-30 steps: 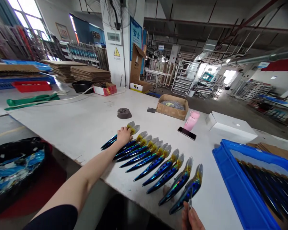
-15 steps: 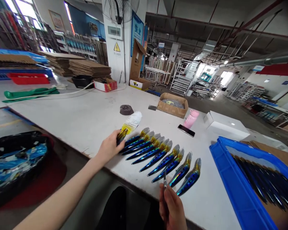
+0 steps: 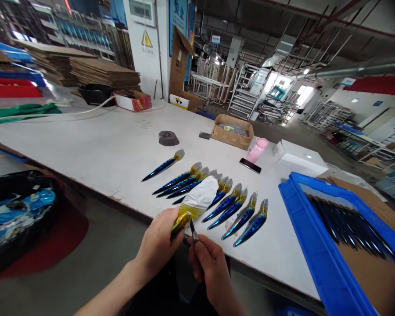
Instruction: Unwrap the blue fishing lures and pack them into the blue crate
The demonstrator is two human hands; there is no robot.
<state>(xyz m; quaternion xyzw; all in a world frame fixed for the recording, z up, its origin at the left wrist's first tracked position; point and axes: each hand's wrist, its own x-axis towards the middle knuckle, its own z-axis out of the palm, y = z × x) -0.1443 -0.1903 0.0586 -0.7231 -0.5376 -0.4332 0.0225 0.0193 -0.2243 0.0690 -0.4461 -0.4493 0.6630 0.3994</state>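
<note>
My left hand (image 3: 159,237) grips a fishing lure (image 3: 181,222) with a yellow, shiny body. White wrapping (image 3: 202,192) covers its far end, which points away from me. A thin-bladed knife (image 3: 193,230) is held in my right hand (image 3: 210,263), its tip at the lower edge of the wrapping; whether it touches is hard to tell. Just beyond, a row of blue lures (image 3: 227,207) with yellow and clear grey ends lies on the white table (image 3: 118,149), partly hidden by the held one. A single blue lure (image 3: 163,168) lies apart to the left.
A blue crate (image 3: 303,237) with more dark lures (image 3: 352,228) stands at the right. Farther back are a dark round block (image 3: 168,138), a cardboard box (image 3: 232,136), a pink bottle (image 3: 257,150) and a phone (image 3: 250,166). A black-lined bin (image 3: 19,215) is at lower left.
My left hand has brought the wrapped lure right and nearer to me. My right hand has moved left, bringing the knife to it. The single lure at left now shows clearly.
</note>
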